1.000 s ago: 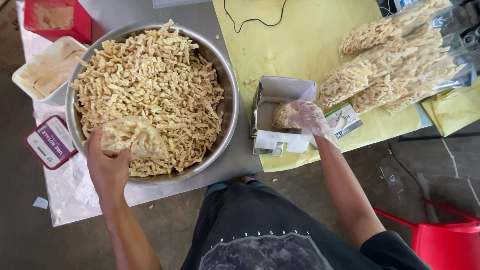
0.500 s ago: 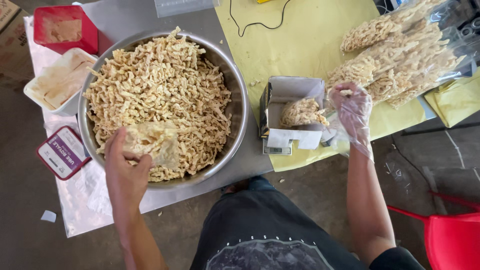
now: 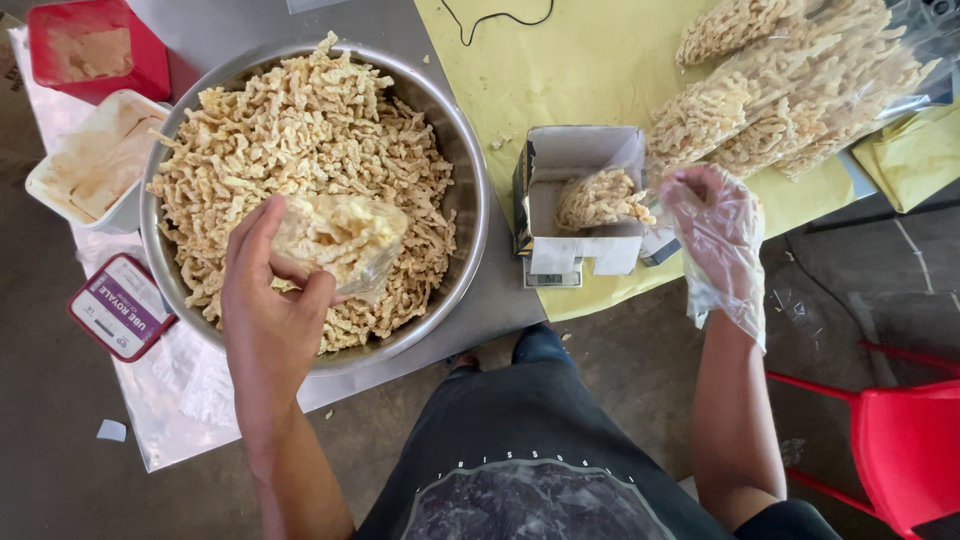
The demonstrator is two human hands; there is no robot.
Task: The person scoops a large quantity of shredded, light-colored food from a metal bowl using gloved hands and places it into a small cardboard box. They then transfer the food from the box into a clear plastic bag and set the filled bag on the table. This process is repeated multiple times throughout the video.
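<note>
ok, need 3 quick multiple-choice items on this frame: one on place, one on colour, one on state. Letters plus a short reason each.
1. Where is the left hand?
A. over the steel bowl of fried strips
B. on the red chair
C. inside the small box

2. What colour is the sheet under the small box?
A. blue
B. yellow
C. white

3. What covers the right hand?
A. nothing, it is bare
B. a cloth mitt
C. a clear plastic glove

Answers:
1 A: the hand holds a clear bag of strips above the heap in the bowl.
2 B: the box stands on a yellow sheet.
3 C: crinkled see-through plastic wraps the hand down to the wrist.
</note>
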